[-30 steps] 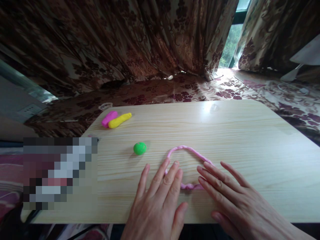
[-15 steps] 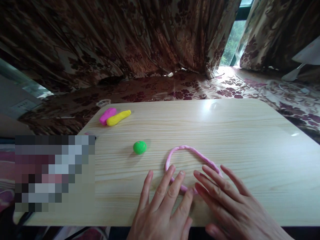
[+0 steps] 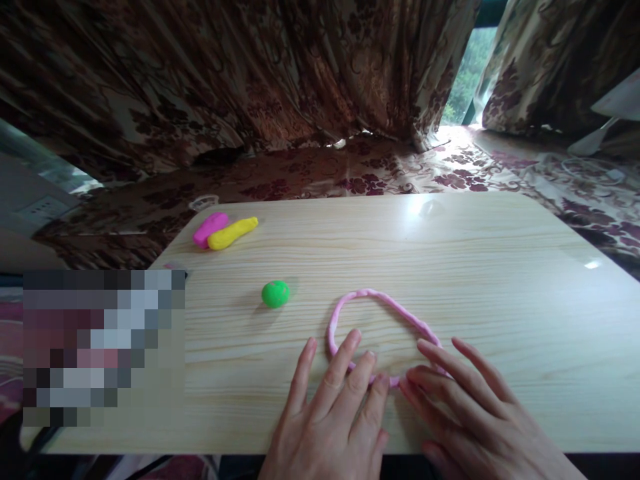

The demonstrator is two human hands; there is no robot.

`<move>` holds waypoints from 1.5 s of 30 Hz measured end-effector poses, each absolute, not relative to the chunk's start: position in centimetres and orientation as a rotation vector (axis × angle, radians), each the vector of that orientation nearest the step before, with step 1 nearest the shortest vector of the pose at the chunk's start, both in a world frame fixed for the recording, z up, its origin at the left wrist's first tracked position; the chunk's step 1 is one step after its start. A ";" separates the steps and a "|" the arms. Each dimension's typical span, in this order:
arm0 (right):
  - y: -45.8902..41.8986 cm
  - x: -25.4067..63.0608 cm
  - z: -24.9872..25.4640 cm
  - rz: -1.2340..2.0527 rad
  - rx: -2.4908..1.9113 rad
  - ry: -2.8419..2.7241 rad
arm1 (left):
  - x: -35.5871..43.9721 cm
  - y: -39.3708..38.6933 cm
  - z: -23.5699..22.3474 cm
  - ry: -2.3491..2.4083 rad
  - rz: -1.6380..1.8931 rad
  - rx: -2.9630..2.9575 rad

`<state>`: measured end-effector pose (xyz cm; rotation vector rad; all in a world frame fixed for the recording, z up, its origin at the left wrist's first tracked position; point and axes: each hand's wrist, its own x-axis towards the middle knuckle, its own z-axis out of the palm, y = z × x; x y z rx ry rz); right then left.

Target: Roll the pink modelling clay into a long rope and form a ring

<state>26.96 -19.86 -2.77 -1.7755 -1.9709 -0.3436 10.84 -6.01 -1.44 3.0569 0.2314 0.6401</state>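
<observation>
A thin light-pink clay strand (image 3: 385, 298) lies on the wooden table, curved into a loop. My left hand (image 3: 335, 413) rests over its near left side, fingers stretched and spread, fingertips on or just above the strand. My right hand (image 3: 470, 413) is at the near right side, fingers extended over the strand and partly hiding it. Neither hand grasps it. Left of the loop sits a green clay ball (image 3: 275, 294) with small pinkish specks.
Farther back on the table (image 3: 450, 253) lie a magenta clay lump (image 3: 210, 229) and a yellow clay roll (image 3: 233, 233), touching. A blurred-out patch (image 3: 105, 347) covers the left side. Behind are patterned curtains (image 3: 300, 80); a white lamp (image 3: 617, 100) stands at right.
My right hand has shifted slightly right, widening the gap between the hands. My left hand's fingers have moved a little right along the strand. The view has shifted slightly.
</observation>
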 end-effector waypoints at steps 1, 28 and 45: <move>-19.8 27.0 -2.5 -0.323 -1.797 -1.974 | 10.9 -6.1 -1.4 0.260 0.627 3.042; -20.3 28.1 -1.5 -0.226 -1.890 -2.245 | 10.2 -6.4 -2.0 0.236 0.548 3.144; -15.0 33.4 2.6 -0.155 -1.715 -2.468 | 10.6 -4.7 0.0 0.035 0.576 2.968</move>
